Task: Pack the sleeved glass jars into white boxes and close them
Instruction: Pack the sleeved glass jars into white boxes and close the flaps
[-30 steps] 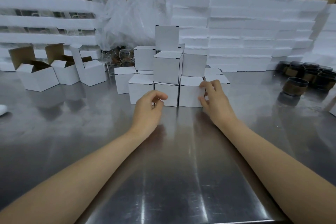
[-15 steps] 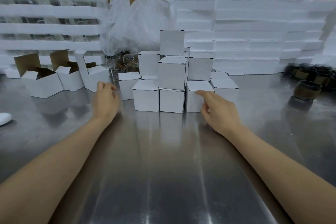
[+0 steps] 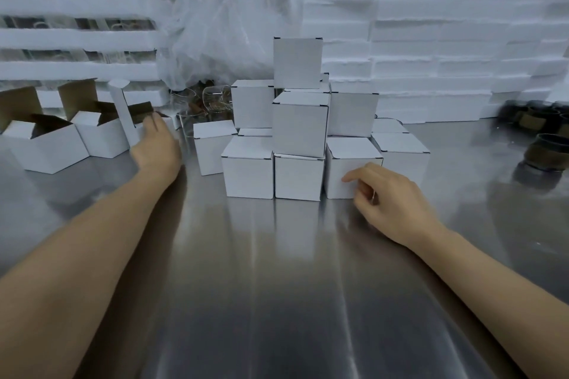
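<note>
Bare metal table (image 3: 277, 301) seen nearest.
Right hand (image 3: 389, 198) at 3 o'clock: fingers loosely curled, nothing held, first finger touching front closed box (image 3: 351, 174).
Closed boxes (image 3: 300, 123) stacked at 12 o'clock: many judged packed.
Left hand (image 3: 157, 148) at 10 o'clock, blurred: grip cannot be told, maybe touching open box (image 3: 147, 124).
Three open boxes left to fill.
Sleeved jars (image 3: 546, 152) waiting far at 2 o'clock.
</note>
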Available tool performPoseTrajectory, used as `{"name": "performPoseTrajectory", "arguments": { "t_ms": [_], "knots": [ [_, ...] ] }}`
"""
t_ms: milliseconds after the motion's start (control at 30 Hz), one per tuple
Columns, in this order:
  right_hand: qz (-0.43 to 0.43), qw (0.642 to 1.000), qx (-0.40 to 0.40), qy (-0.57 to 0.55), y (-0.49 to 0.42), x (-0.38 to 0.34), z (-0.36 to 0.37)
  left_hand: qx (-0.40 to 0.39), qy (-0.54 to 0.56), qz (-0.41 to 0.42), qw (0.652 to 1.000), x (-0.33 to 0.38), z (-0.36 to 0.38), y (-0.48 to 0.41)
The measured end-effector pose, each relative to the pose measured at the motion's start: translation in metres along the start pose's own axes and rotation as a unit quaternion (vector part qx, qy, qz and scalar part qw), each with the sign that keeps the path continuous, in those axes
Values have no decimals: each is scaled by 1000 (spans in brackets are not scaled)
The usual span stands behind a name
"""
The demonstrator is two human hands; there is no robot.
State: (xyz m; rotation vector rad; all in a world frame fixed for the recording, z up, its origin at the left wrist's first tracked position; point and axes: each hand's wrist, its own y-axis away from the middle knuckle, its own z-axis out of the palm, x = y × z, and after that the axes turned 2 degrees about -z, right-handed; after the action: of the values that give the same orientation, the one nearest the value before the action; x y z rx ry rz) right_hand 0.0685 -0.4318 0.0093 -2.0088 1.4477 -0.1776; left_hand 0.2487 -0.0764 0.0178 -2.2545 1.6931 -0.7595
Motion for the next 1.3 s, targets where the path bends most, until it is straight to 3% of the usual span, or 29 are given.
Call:
{"name": "performPoseTrajectory", "arguments": {
  "t_ms": [233,367,533,667,767,867,967,1033,1133,1300],
  "knots": [
    [-7,1000,1,-12,0,5,3,40,-25,22,999,-3,-21,34],
    [1,1000,-4,-19,2,2,2,76,141,-14,987,-11,-28,67],
    [3,999,-5,-37,5,-1,-2,206,443,-31,872,-3,-45,89],
    [11,997,27,-70,6,-1,-3,233,564,107,785,42,-82,124],
    [36,979,99,-172,6,-6,-9,166,520,296,784,74,-95,162],
    [71,937,160,-302,6,-15,-21,133,427,471,760,87,-90,186],
    [95,907,141,-385,5,-24,-32,89,328,581,740,82,-81,188],
    [110,895,86,-424,4,-30,-36,75,280,602,744,77,-79,188],
    [97,914,23,-394,3,-38,-36,73,245,586,769,77,-81,188],
    [120,905,5,-409,4,-41,-37,54,282,513,809,82,-77,192]
  ]
}}
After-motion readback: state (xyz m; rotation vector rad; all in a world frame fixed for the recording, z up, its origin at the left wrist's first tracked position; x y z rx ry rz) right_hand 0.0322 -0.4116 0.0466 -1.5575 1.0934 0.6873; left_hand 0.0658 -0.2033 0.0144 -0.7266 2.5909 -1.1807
